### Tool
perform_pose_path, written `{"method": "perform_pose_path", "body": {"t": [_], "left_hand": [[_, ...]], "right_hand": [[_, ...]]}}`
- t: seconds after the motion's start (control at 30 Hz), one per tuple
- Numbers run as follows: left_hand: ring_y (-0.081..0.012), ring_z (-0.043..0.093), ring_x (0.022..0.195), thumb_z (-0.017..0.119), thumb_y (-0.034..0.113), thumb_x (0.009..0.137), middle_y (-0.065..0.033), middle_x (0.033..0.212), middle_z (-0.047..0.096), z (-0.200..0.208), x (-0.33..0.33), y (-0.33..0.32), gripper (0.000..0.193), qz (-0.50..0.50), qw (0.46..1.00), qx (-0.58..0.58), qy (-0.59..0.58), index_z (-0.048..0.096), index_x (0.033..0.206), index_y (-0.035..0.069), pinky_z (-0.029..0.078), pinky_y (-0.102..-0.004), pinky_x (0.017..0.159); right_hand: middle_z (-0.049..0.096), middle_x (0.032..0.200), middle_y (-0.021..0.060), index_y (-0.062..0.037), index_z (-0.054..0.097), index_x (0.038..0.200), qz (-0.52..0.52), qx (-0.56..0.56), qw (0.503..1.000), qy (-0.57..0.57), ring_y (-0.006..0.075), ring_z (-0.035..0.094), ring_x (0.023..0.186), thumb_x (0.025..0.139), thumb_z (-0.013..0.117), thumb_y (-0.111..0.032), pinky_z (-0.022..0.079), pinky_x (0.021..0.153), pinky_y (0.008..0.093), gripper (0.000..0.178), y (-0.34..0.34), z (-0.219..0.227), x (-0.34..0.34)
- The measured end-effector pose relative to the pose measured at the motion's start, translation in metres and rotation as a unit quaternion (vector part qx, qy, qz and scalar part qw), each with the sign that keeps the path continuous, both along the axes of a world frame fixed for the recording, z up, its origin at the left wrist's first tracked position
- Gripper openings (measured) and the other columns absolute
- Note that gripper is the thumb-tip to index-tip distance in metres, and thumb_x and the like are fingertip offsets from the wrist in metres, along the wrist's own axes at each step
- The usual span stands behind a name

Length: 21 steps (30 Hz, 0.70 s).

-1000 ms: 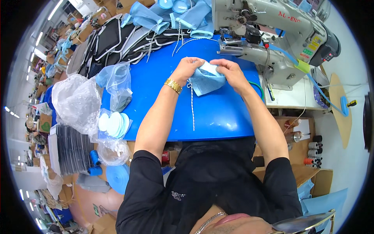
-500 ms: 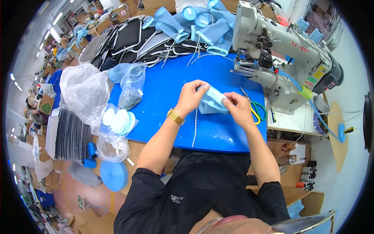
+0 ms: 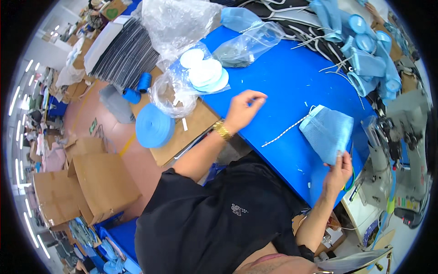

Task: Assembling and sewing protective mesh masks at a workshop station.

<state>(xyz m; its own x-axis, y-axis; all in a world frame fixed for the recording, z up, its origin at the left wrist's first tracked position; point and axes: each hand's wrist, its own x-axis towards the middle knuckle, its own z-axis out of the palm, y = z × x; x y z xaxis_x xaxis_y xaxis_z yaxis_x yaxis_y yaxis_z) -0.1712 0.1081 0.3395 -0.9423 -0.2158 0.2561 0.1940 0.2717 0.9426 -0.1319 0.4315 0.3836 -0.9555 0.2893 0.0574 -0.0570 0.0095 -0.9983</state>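
My right hand [image 3: 338, 172] pinches the lower edge of a light blue mesh pouch [image 3: 327, 134] above the blue table [image 3: 283, 105]. From the pouch's top corner a black-and-white cord [image 3: 286, 132] trails left across the table. My left hand [image 3: 248, 107], with a gold watch [image 3: 222, 130] at the wrist, hovers apart from the pouch, over the table's left part. Its fingers are curled together with nothing visible in them. Closest to it lies a clear bag of white discs [image 3: 207, 75].
Finished-looking blue mesh pouches [image 3: 365, 43] lie in a pile at the far right. A sewing machine [image 3: 401, 132] stands on the right. A roll of blue tape [image 3: 155, 125] and blue thread spools [image 3: 144, 82] sit at the left, with open cardboard boxes [image 3: 105, 182] on the floor.
My left hand has let go of the mesh pouch and moved left. My right hand keeps its hold on the pouch, now spread out. The whole view has swung left.
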Motion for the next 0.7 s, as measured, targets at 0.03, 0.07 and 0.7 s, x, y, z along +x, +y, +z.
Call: {"method": "perform_pose_path", "body": {"t": [0.03,0.07,0.7], "left_hand": [[-0.0156,0.065,0.082,0.067,0.013,0.088,-0.0081,0.095,0.07,-0.003,0.004,-0.018,0.013,0.04,0.999,-0.017,0.025,0.071,0.098,0.005,0.051,-0.0276,0.072],[-0.0154,0.065,0.082,0.067,0.014,0.089,-0.0076,0.093,0.07,-0.006,0.007,-0.037,0.013,0.07,0.997,-0.027,0.017,0.071,0.097,0.005,0.051,-0.0283,0.072],[-0.0292,0.063,0.099,0.068,0.02,0.084,-0.0108,0.107,0.068,-0.036,-0.004,-0.151,0.023,0.192,0.847,-0.489,0.075,0.068,0.103,0.006,0.05,-0.0397,0.085]], "right_hand": [[0.066,0.091,0.0064,-0.0005,0.062,0.108,-0.005,-0.025,0.999,0.032,0.0111,0.061,0.069,0.096,0.058,-0.011,0.05,0.053,0.0254,0.017,0.014,-0.008,-0.005],[0.066,0.095,0.0078,0.0002,0.06,0.112,-0.016,-0.017,0.999,0.031,0.0119,0.062,0.071,0.098,0.054,-0.011,0.051,0.054,0.0263,0.019,0.022,-0.006,-0.007],[0.066,0.099,0.0112,0.0051,0.047,0.127,-0.048,-0.118,0.992,0.021,0.0155,0.064,0.08,0.101,0.05,-0.015,0.052,0.06,0.0278,0.033,0.039,0.009,-0.041]]}}
